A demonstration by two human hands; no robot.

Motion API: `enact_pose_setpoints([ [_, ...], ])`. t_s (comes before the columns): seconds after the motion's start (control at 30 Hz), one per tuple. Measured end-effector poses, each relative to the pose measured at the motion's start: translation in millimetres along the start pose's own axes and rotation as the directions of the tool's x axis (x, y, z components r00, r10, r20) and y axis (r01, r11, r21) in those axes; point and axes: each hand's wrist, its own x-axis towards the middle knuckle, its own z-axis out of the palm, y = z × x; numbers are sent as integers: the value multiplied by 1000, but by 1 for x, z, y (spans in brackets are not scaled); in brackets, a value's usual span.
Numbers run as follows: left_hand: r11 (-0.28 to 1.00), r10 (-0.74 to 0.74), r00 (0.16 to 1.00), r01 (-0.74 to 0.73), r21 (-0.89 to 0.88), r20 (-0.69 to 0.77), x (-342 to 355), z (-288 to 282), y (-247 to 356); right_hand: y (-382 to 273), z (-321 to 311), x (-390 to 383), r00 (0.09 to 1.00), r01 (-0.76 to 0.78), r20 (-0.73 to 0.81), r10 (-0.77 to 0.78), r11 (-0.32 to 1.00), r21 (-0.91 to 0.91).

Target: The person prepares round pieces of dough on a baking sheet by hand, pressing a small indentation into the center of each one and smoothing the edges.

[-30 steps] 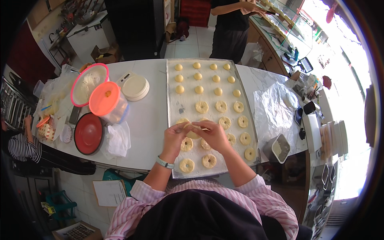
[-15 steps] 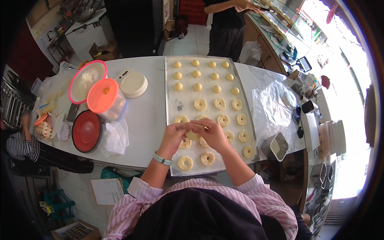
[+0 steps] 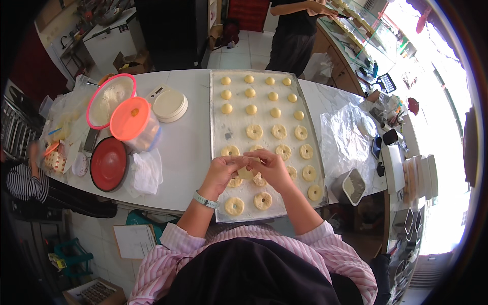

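left hand (image 3: 221, 172), right hand (image 3: 272, 172): together holding dough piece (image 3: 245, 174) | above tray (image 3: 232, 122), near half | tray's far rows: dough balls (image 3: 250, 93)

1 scale (image 3: 170, 105) sits left; 1 clipboard (image 3: 133, 241) lies lower.

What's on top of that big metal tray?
On the tray, dough balls sit in the far rows and dough rings nearer. The left hand and right hand cover part of it; what's beneath them can't be seen.

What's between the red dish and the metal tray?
A crumpled white plastic bundle beside the red dish, then bare white tabletop up to the metal tray; it shows in the head view.
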Motion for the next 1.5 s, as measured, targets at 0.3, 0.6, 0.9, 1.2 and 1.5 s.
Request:
enact_pose_setpoints([
  [0.3, 998, -6, 1000, 5, -55, -3, -2, 4, 1, 6, -1, 0, 999, 50, -9, -50, 998, 34],
  [0.6, 999, 52, 999, -52, -11, 2, 6, 0, -8, 10, -4, 2, 1000, -16, 13, 15, 999, 41],
  [0.9, 999, 46, 998, -47, -11, -40, 5, 0, -7, 10, -6, 1, 1000, -13, -5, 13, 999, 49],
  [1.2, 999, 1, 999, -3, -34, -53, 1, 6, 0, 6, -9, -1, 998, -57, 18, 56, 996, 64],
  [1.5, 996, -12, 995, 3, -92, -94, 2, 4, -4, 4, -12, -2, 996, -88, 16, 87, 996, 10],
])
